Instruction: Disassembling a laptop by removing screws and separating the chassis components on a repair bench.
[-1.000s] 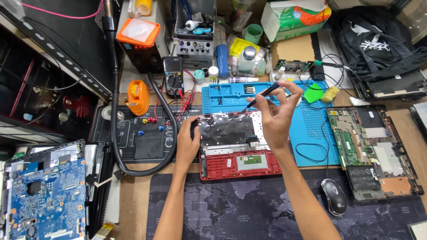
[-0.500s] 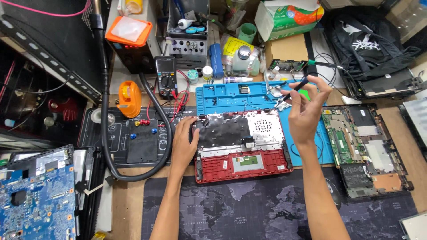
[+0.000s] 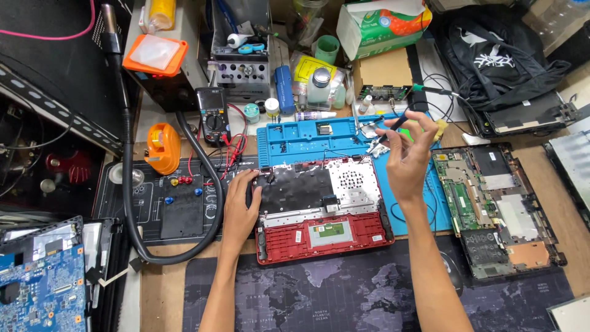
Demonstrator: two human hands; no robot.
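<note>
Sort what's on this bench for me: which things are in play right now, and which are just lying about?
In play:
- left hand, resting on the red laptop shell
- right hand, its grip on a thin dark tool
- blue work mat underneath

Lying about:
- multimeter
- orange tape dispenser
- green motherboard
- black bag

Blue printed circuit board (image 3: pixel 37 289), cut off by the left and bottom edges. Black computer mouse (image 3: pixel 453 273), largely hidden behind the right forearm. Thin black tool (image 3: pixel 393 127) in the right hand (image 3: pixel 409 157): tip too small to identify.
</note>
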